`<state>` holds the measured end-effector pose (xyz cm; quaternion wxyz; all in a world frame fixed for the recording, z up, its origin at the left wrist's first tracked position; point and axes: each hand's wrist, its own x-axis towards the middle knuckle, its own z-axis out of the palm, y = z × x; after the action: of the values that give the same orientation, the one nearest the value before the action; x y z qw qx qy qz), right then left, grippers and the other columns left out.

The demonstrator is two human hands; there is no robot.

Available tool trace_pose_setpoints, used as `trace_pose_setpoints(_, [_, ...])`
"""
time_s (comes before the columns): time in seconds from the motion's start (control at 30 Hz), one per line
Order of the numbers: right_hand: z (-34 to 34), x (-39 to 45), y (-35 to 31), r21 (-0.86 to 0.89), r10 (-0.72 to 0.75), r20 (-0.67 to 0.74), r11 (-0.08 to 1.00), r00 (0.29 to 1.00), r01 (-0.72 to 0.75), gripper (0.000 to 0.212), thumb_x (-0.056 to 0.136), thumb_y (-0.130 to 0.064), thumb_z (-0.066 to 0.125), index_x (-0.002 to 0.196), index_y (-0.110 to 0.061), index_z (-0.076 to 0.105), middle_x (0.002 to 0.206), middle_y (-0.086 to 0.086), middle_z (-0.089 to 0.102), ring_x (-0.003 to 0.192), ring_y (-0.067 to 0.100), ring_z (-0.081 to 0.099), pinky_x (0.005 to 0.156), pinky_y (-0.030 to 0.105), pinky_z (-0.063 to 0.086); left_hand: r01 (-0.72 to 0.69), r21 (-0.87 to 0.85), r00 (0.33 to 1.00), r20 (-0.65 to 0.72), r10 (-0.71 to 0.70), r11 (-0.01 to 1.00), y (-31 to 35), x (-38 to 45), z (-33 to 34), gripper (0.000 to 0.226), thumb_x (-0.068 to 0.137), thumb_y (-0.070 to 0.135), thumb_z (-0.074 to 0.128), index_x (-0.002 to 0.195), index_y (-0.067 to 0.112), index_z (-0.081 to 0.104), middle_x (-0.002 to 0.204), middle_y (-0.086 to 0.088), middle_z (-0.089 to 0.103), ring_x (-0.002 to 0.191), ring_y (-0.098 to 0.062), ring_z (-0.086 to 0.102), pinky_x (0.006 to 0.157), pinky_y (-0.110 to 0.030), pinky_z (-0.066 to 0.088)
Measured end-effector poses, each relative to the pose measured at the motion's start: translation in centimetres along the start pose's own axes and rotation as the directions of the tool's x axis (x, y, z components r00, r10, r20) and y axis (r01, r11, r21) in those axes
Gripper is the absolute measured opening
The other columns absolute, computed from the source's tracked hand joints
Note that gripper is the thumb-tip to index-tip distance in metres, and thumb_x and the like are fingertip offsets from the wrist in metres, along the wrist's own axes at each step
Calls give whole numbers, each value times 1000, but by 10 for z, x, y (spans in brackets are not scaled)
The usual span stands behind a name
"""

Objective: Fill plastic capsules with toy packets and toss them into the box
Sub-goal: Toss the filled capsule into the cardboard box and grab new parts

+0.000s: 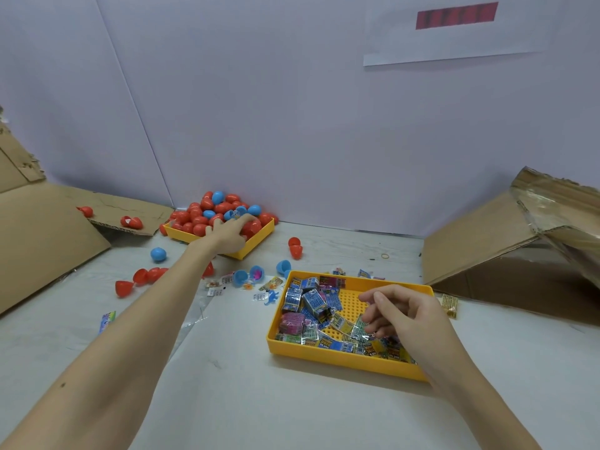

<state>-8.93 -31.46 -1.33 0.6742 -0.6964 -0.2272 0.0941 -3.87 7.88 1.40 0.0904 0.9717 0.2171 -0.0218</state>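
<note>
Your left hand (229, 233) reaches to the far tray (256, 243), its grip curled down over the heaped red and blue capsules (207, 211); whether it actually holds one is hard to tell. Your right hand (402, 315) hovers over the near tray (344, 357), fingers loosely bent above the toy packets (311, 303), gripping nothing. Cardboard boxes (480, 251) lie at both sides of the counter (233, 378).

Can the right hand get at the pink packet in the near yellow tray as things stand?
Probably yes. The right hand hovers over the same tray; the pink packet lies uncovered at its left end.
</note>
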Motion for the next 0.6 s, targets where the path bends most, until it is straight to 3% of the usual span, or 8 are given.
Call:
trace_pose_setpoints(0.13, [0,0,0,0,12,3,1000,1000,-12,24,103,-6,54,96,-7,76,77,12,74,68,24,71,61,24,58,-90,-20,995,-34,89,996,11,-5,-1,69,89,-10,36,127,43,57,160,-6,32,145,-38,26,114,-55,20])
trace_pose_setpoints(0.3, [-1,1,1,4,19,3,1000,1000,-19,25,104,-7,53,96,-8,77,78,12,74,68,23,71,61,23,58,-79,-66,986,-152,69,995,16,-9,2,65,89,-11,41,130,33,66,160,-8,36,149,-34,26,114,-55,19])
trace_pose_setpoints(0.43, [-1,1,2,22,27,-5,999,1000,-27,26,104,-7,53,94,-8,77,77,13,74,67,22,71,60,23,57,-98,-263,970,-241,33,960,10,-16,-1,50,89,-4,47,125,24,69,141,-2,61,131,-28,51,114,-50,35])
trace_pose_setpoints(0.53, [-1,1,1,30,32,-10,999,999,-32,26,104,-6,54,94,-8,77,76,13,73,66,22,71,60,24,58,-137,-272,971,-227,75,953,4,-19,-2,39,97,1,48,127,15,68,133,-6,65,113,-24,60,99,-40,51])
trace_pose_setpoints(0.6, [-1,1,1,30,31,-11,999,999,-30,26,104,-6,54,94,-7,77,76,13,73,66,22,71,59,23,58,-165,-248,961,-259,99,954,4,-17,0,33,102,7,48,131,11,65,127,-10,66,94,-18,60,76,-25,50])
